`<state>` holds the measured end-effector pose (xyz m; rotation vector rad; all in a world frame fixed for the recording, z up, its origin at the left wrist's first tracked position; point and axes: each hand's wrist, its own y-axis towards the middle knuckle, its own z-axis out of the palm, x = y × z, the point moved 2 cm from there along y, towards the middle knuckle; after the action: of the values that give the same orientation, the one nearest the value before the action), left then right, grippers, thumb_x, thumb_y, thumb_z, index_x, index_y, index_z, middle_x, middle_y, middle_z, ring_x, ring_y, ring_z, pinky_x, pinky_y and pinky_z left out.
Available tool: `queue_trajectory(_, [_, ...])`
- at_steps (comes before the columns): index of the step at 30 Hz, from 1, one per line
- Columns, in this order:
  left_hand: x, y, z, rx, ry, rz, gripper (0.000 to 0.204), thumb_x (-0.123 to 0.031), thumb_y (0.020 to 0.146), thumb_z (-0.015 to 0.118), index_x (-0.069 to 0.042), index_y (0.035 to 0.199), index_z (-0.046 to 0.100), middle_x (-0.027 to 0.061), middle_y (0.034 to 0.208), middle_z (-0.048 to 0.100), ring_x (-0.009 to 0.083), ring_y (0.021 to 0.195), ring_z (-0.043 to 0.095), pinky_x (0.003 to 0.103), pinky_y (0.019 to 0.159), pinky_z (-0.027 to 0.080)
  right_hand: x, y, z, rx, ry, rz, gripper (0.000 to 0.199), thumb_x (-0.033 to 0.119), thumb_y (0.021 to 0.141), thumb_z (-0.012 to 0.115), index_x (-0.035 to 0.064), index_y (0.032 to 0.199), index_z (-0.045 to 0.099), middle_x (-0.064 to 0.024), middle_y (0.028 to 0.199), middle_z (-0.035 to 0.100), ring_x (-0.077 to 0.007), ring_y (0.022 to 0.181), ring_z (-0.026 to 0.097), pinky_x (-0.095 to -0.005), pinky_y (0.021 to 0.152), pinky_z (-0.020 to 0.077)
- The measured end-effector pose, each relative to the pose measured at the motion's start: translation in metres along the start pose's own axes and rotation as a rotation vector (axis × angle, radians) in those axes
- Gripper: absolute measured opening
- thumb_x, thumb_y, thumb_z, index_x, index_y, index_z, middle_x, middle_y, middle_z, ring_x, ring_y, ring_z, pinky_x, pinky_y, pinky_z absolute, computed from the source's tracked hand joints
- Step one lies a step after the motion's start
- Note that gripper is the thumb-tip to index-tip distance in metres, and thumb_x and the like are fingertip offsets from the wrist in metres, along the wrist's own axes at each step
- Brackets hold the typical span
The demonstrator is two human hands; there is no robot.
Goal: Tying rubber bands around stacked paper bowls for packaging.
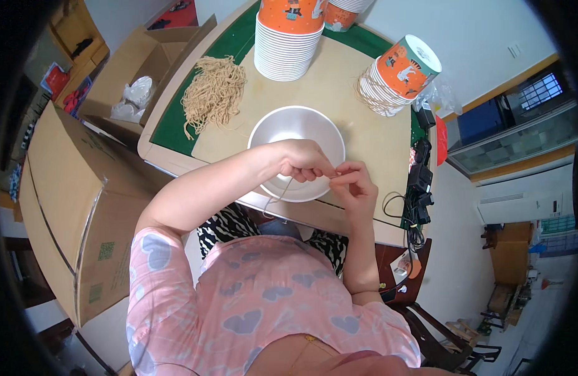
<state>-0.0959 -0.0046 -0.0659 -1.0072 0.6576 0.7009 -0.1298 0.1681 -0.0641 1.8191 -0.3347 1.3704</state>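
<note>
Just over the rim of a white round bucket (326, 125), my two hands meet fingertip to fingertip. My left hand (303, 159) is closed, its fingers curled round a length of thin pale string (277, 200) that loops down past the bucket's near side. My right hand (354, 184) pinches with thumb and fingers beside the left fingertips, at what looks like the string's end. The exact grip between the fingertips is too small to make out. A loose heap of tan string (214, 94) lies left of the bucket.
A tall stack of orange-and-white paper buckets (289, 53) stands at the back. To the right, a tilted stack of buckets (398, 75) has string round its lower part. Black power adapters and cables (419, 182) line the table's right edge. Cardboard boxes (82, 207) stand on the left.
</note>
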Motion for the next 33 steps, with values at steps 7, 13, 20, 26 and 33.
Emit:
queue_trajectory(7, [-0.018,-0.024,0.028,-0.344,0.393,0.239,0.009,-0.010,0.079,0.068,-0.002,0.080,0.064,-0.0040,0.061,0.050,0.0048,0.051,0.042,0.021,0.044,0.031,-0.010,-0.006,-0.003,-0.173,0.254,0.225,0.009,-0.008,0.081,0.063,0.0002,0.085,0.062,-0.0079,0.095,0.059,-0.0143,0.085,0.058,-0.0262,0.077,0.0479])
queue_trajectory(13, [-0.008,-0.044,0.050,-0.517,0.725,0.636,0.010,-0.011,0.076,0.067,-0.003,0.081,0.064,0.0051,0.060,0.053,0.0134,0.055,0.048,0.028,0.052,0.041,-0.011,-0.016,-0.001,-0.277,0.314,0.303,0.006,-0.005,0.084,0.062,0.0006,0.086,0.062,-0.0064,0.092,0.061,-0.0119,0.080,0.060,-0.0246,0.076,0.0493])
queue_trajectory(20, [0.001,-0.042,0.057,-0.586,0.799,0.730,0.007,-0.007,0.076,0.069,-0.007,0.081,0.065,0.0034,0.065,0.053,0.0135,0.056,0.050,0.028,0.053,0.043,-0.013,-0.026,0.009,-0.381,0.411,0.432,0.008,-0.001,0.087,0.061,0.0015,0.094,0.058,-0.0059,0.093,0.061,-0.0114,0.080,0.060,-0.0233,0.073,0.0493])
queue_trajectory(26, [0.003,-0.042,0.070,-0.689,1.144,0.816,0.007,-0.017,0.075,0.067,-0.014,0.081,0.065,0.0045,0.076,0.057,0.0260,0.068,0.061,0.036,0.058,0.049,-0.007,-0.033,0.014,-0.561,0.148,0.233,0.022,-0.006,0.085,0.060,0.0042,0.101,0.048,-0.0071,0.091,0.061,-0.0113,0.080,0.058,-0.0233,0.072,0.0497])
queue_trajectory(33, [0.010,-0.032,0.050,-0.396,0.423,0.648,0.008,-0.007,0.079,0.067,-0.006,0.087,0.066,0.0017,0.077,0.061,0.0101,0.069,0.060,0.025,0.062,0.048,-0.004,-0.040,0.013,-0.534,0.229,0.217,0.032,-0.009,0.082,0.062,0.0049,0.106,0.045,-0.0078,0.091,0.060,-0.0108,0.079,0.057,-0.0224,0.073,0.0470])
